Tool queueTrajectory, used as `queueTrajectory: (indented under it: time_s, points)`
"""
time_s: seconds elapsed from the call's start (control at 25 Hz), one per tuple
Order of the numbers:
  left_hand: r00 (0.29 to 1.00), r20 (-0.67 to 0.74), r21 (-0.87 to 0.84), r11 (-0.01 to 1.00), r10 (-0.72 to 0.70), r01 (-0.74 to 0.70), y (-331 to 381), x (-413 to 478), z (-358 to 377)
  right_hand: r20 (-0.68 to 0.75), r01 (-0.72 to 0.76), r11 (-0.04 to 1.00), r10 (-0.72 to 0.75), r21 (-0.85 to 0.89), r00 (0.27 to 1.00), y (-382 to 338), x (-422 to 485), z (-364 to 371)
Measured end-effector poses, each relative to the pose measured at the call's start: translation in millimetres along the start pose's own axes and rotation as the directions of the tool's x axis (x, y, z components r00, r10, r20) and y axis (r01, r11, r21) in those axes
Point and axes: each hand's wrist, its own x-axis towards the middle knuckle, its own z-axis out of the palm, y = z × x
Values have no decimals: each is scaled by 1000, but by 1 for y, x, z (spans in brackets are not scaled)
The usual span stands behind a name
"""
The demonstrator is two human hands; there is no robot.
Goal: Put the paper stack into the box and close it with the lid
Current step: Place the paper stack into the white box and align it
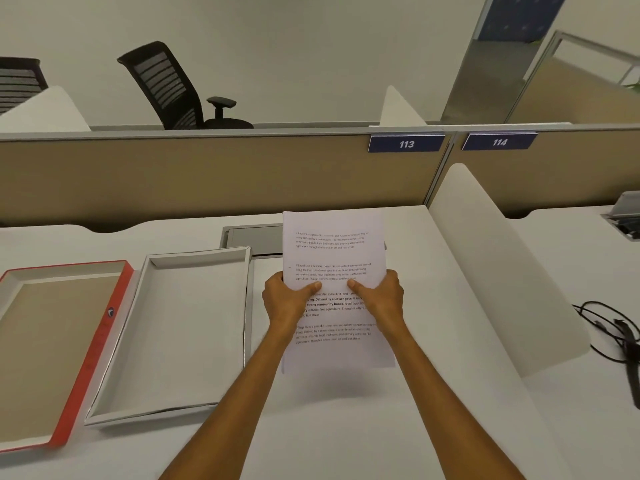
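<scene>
A printed paper stack [332,251] is held up over the desk, right of the box. My left hand [285,301] grips its left edge and my right hand [381,297] grips its right edge, thumbs on the top sheet. The empty white box [180,412] lies open on the desk to the left of the stack. Further left, the red-edged lid [100,336] rests upside down beside the box, its brown inside facing up.
A grey cable hatch [254,239] sits in the white desk [346,427] behind the box. A white side divider [502,271] rises on the right, with black cables [616,334] beyond it. A beige partition [207,174] closes the back.
</scene>
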Motion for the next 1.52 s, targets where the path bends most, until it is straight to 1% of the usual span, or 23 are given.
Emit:
queueTrajectory:
  time_s: [0.2, 0.36, 0.84, 1.04, 1.32, 1.52]
  points:
    - [999, 32, 25, 1000, -17, 16, 0, 3, -22, 28, -16, 999, 17, -42, 999, -10, -9, 12]
    - [999, 27, 18, 999, -36, 35, 1, 6, -48, 58, -16, 999, 18, -36, 998, -21, -21, 29]
    - [999, 3, 103, 994, -34, 33, -22, 38, -155, 144, 3, 999, 3, -38, 990, -62, -76, 120]
    - [998, -14, 130, 990, -54, 55, -39, 56, -194, 183, 10, 999, 0, -52, 983, -75, -97, 158]
    - [996, -22, 129, 988, -81, 83, -64, 80, -236, 236, 8, 998, 7, -64, 972, -84, -114, 208]
    - [994, -21, 122, 987, -103, 105, -79, 93, -252, 274, -3, 997, 24, -75, 961, -84, -115, 235]
